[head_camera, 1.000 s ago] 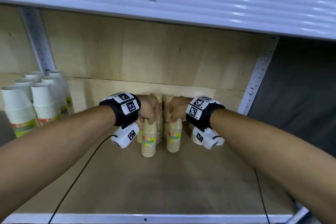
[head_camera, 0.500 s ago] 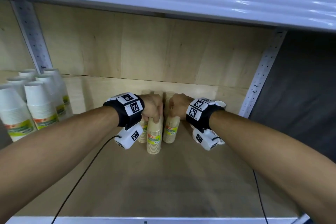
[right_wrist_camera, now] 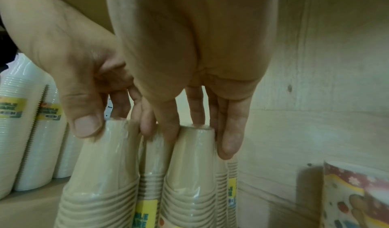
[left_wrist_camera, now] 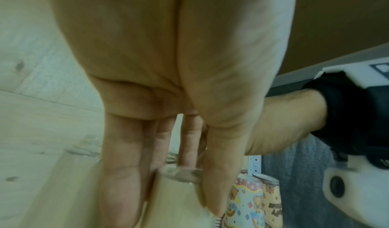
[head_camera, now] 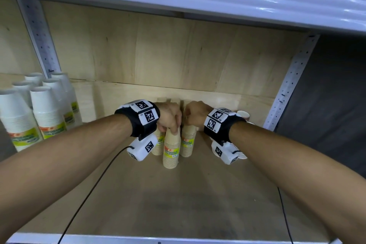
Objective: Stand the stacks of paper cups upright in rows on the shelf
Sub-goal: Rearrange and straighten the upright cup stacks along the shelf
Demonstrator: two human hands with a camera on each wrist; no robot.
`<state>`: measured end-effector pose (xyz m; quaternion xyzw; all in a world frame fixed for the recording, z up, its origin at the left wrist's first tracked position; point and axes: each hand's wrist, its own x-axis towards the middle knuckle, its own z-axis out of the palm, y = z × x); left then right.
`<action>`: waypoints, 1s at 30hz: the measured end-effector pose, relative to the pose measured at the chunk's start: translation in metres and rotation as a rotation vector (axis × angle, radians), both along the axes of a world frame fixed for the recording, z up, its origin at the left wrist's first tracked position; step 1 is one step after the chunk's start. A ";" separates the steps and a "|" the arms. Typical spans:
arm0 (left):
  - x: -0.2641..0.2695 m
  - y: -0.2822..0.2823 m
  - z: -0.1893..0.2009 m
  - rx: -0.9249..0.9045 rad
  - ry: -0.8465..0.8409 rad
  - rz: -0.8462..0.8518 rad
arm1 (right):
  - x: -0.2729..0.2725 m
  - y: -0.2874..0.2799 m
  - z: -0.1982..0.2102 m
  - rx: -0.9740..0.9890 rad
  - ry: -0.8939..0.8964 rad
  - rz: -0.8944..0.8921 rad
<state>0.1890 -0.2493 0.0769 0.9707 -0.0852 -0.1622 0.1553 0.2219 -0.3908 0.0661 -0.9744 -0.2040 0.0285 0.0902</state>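
Both hands are gripping the tops of kraft cup stacks: the left hand (head_camera: pixel 170 117) is pinching the nearest stack (head_camera: pixel 171 149), and the right hand (head_camera: pixel 195 113) is clasping the neighbouring stack (head_camera: pixel 188 141). Since a second ago the two stacks have been pushed deeper along the shelf (head_camera: pixel 178 200), closing on the brown stacks behind. Farther left, white cup stacks (head_camera: pixel 47 113) are standing in rows, so this group seems nearly seated.

Head view overhead (wrist views close)

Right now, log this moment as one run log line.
left hand: pinching front tan cup stack top | right hand: pinching neighbouring tan stack top | both stacks upright on shelf
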 end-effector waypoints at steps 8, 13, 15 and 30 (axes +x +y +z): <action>-0.006 0.016 0.030 -0.044 -0.068 0.019 | 0.004 0.001 0.027 0.038 -0.116 -0.012; -0.022 0.050 0.069 0.037 -0.191 0.081 | 0.003 0.024 0.050 0.115 -0.216 0.047; -0.029 0.068 0.086 0.049 -0.244 0.127 | 0.001 0.040 0.057 0.134 -0.250 0.091; -0.141 0.224 0.153 0.197 -0.464 0.546 | -0.062 0.196 0.091 0.244 -0.271 0.537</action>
